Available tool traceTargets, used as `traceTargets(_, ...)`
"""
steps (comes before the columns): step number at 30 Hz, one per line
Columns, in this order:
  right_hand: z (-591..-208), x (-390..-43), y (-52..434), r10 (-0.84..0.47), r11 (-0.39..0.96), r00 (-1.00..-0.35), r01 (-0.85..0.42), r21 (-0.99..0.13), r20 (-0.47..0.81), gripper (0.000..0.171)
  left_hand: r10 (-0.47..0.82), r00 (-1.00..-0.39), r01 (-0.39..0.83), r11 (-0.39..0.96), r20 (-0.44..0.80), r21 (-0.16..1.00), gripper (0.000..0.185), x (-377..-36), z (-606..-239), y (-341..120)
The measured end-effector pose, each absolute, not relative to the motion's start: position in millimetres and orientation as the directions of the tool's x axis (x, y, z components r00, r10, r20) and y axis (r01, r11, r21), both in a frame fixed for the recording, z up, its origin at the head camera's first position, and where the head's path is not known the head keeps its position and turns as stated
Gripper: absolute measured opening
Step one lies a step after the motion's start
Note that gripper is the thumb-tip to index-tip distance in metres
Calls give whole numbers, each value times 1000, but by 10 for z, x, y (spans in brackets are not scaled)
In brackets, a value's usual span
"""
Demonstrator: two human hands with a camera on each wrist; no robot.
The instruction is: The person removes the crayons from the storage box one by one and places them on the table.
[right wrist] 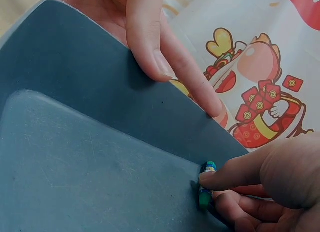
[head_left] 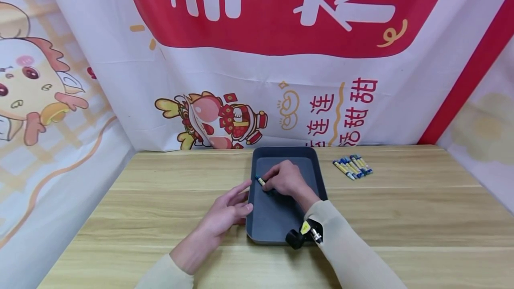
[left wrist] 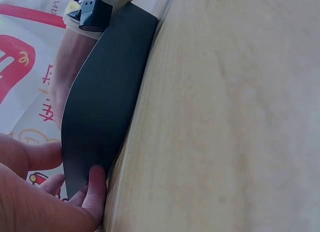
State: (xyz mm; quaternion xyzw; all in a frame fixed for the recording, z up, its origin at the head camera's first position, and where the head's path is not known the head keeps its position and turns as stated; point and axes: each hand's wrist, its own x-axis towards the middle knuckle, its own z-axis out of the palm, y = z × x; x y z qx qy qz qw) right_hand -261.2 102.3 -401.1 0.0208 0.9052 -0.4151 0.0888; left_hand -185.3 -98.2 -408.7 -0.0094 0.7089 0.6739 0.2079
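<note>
A dark grey rectangular tray (head_left: 277, 231) lies on the wooden table. My right hand (head_left: 288, 178) is inside it near the left wall and pinches a short green crayon (right wrist: 204, 201) with a pale wrapper between thumb and fingers. The crayon lies low, close to the tray floor beside that wall. My left hand (head_left: 226, 213) holds the tray's left side. Its thumb laps over the rim onto the inner face, and fingers (left wrist: 96, 189) press the outer face.
Several crayons (head_left: 352, 167) with yellow wrappers and blue or green ends lie in a row on the table (head_left: 401, 208), right of the tray. A printed cloth (head_left: 257, 70) hangs behind the table's far edge. A small black camera (head_left: 296, 237) is strapped to my right wrist.
</note>
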Motion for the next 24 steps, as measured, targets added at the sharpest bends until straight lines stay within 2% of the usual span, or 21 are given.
traceTargets(14,-3953,-2601,1061,-15,591,-983,137,-795,-181,12,270,-915,-288,82,-300,954,62,-1860,-4094,-977)
traceTargets(24,-3884,-2594,1085,-31,571,-992,83,-817,-122,11,255,-916,-295,90,-308,951,62,-1847,-4076,-978)
